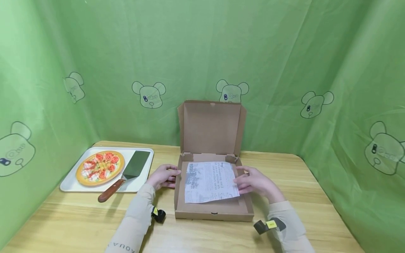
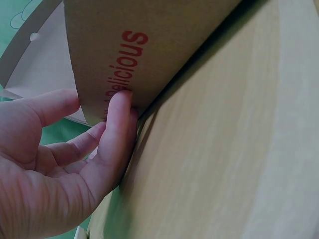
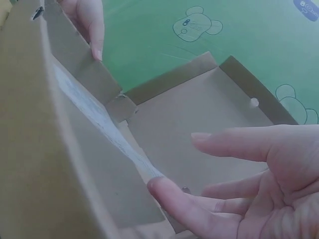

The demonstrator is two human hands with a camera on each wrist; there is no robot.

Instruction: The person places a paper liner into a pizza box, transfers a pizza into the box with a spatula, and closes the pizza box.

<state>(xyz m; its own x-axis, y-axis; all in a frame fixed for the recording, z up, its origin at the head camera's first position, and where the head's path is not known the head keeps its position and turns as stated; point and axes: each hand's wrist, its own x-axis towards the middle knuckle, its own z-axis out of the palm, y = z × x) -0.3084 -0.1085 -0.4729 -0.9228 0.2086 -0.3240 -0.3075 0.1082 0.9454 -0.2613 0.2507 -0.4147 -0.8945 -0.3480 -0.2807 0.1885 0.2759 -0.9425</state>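
Observation:
A brown cardboard pizza box [image 1: 213, 215] stands on the table with its lid raised at the back. In it lies a printed sheet of paper [image 1: 210, 182], turned slightly, its right edge lifted a little. My left hand [image 1: 163, 176] touches the box's left side wall, fingertips against the outer face with red lettering [image 2: 130, 57]. My right hand [image 1: 253, 182] is over the right wall. In the right wrist view a fingertip [image 3: 162, 186] meets the edge of the paper, while the thumb [image 3: 229, 142] stands apart from it.
At the left is a white tray [image 1: 66, 184] with a pizza [image 1: 99, 168] on it. A wide metal spatula [image 1: 109, 189] lies across the tray, its wooden handle sticking out over the front edge. Green curtains [image 1: 196, 42] enclose the wooden table [image 1: 284, 168].

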